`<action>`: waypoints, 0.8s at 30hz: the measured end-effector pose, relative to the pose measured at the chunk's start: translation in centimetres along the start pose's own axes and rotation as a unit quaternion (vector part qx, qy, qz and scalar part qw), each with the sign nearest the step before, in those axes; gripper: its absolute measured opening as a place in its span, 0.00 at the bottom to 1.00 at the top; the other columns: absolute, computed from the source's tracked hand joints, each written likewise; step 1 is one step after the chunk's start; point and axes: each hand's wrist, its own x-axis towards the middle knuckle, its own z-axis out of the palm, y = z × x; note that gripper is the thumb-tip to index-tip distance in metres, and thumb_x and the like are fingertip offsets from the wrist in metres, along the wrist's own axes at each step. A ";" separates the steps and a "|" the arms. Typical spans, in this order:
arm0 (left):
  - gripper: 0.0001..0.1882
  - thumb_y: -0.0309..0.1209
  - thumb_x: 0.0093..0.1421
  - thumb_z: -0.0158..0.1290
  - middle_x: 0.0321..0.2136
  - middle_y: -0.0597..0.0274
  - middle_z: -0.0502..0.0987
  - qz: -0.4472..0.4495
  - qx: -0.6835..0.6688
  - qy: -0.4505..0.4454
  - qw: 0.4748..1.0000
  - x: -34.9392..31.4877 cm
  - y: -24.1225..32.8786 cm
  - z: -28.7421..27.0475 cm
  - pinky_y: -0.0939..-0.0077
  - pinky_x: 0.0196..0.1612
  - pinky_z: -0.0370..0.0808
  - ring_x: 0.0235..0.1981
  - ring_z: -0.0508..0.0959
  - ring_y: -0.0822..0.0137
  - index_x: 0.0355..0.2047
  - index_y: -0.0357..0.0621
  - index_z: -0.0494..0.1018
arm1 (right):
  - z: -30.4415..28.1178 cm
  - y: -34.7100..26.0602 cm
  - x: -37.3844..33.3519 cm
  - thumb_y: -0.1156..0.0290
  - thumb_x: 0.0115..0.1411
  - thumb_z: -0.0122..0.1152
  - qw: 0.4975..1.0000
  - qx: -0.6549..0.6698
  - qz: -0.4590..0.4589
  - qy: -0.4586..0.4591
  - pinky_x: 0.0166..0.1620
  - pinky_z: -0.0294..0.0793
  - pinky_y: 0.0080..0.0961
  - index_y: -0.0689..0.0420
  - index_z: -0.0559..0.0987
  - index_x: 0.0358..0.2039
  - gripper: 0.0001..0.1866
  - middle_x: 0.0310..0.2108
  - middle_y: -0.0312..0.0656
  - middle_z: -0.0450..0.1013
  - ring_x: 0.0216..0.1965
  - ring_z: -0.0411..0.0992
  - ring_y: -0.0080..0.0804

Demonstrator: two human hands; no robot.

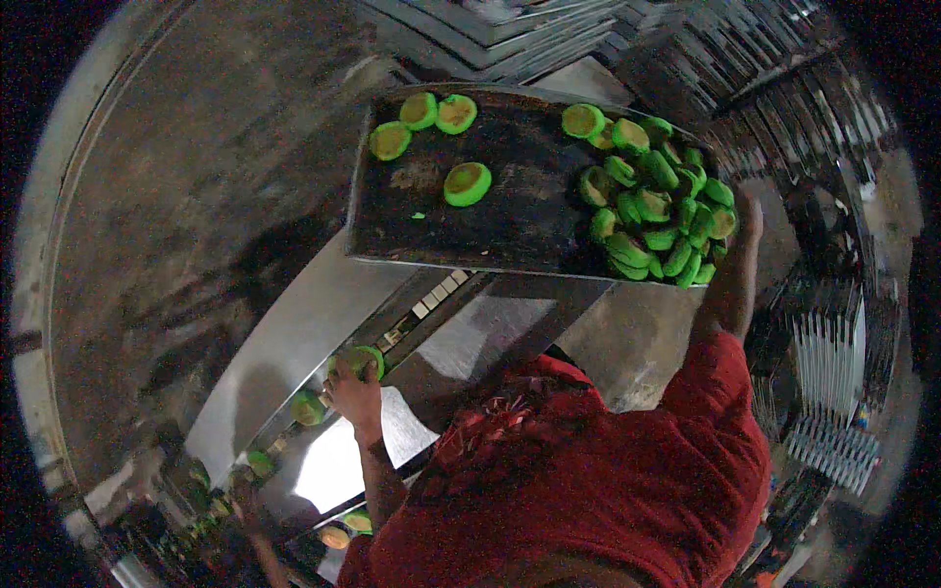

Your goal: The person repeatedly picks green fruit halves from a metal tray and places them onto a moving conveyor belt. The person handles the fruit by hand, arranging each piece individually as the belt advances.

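My left hand (355, 397) is closed around a green round bun (370, 361) with its fingers over the side, just above a narrow conveyor (449, 286). Another green bun (308, 408) lies on the conveyor right beside that hand. Along the right end of a wide dark baking tray (529, 211) reaches my right arm, and my right hand (751, 218) grips the tray's edge; its fingertips are hidden. Heaped at the tray's right side are many green buns (655, 206) with brownish faces. Several more, such as one bun (468, 184), lie loose on its left half.
At the lower left, another person's arm (263, 539) reaches to the conveyor near a green bun (260, 463). A shiny metal panel (304, 323) flanks the belt. Stacked metal trays (828, 343) stand on the right, with more stacks (510, 39) beyond the tray.
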 end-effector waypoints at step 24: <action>0.25 0.38 0.59 0.62 0.45 0.58 0.76 -0.198 -0.852 0.027 0.484 16.1 15.5 11.6 0.69 0.46 0.75 0.47 0.75 0.65 0.51 0.36 0.70 | 28.6 -14.6 -8.7 0.66 0.63 0.57 0.811 0.529 -0.113 -0.224 0.61 0.62 0.33 0.60 0.67 0.62 0.27 0.66 0.45 0.58 0.64 0.59 0.40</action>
